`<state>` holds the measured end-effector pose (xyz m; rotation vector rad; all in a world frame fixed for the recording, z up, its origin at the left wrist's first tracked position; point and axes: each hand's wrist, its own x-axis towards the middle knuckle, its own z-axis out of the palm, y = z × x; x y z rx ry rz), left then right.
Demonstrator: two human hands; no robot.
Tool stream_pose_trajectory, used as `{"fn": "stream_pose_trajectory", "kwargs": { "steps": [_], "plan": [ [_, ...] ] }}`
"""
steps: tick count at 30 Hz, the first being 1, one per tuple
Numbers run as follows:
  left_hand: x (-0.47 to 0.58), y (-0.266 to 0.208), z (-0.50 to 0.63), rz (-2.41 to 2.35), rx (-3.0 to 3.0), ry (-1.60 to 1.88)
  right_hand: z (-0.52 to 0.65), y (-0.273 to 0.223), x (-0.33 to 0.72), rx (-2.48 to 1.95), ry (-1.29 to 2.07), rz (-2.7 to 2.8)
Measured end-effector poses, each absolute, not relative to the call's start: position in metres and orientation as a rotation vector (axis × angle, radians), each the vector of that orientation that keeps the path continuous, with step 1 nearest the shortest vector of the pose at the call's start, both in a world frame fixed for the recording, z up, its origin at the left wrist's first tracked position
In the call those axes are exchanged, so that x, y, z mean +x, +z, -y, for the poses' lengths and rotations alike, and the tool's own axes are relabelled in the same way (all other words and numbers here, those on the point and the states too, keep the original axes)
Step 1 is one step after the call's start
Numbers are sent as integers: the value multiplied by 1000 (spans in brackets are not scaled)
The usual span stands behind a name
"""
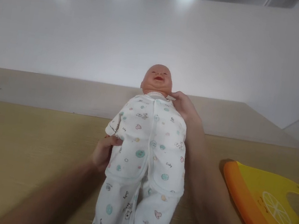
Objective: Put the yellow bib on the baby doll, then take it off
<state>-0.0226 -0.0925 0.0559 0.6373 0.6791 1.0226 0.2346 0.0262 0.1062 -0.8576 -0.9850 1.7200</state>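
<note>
A baby doll (pixel 158 76) faces me in the middle of the view, dressed in a white printed jacket (pixel 132 150) and matching trousers (pixel 115 208). My left hand (pixel 105 152) grips the doll's side at the waist, its thumb over the jacket and the other fingers hidden behind. Up by the doll's neck and shoulder is my right hand (pixel 183 104), thumb near the neck and the rest of its fingers behind the doll. Both hands are closed around the doll. The doll's feet lie outside the picture.
A yellow and orange bib (pixel 265 204) with a citrus slice print lies on the wooden table (pixel 35 140) at the right. Behind the table stands a white wall (pixel 93 36).
</note>
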Motion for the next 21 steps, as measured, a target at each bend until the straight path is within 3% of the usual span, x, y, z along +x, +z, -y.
{"fn": "stream_pose_trajectory", "kwargs": {
  "steps": [10,21],
  "plan": [
    [-32,15,73,-725,660,927,-45,78,235,-893,1913,928],
    [-28,13,74,-877,628,862,-42,63,225,-1030,1854,911]
  ]
}}
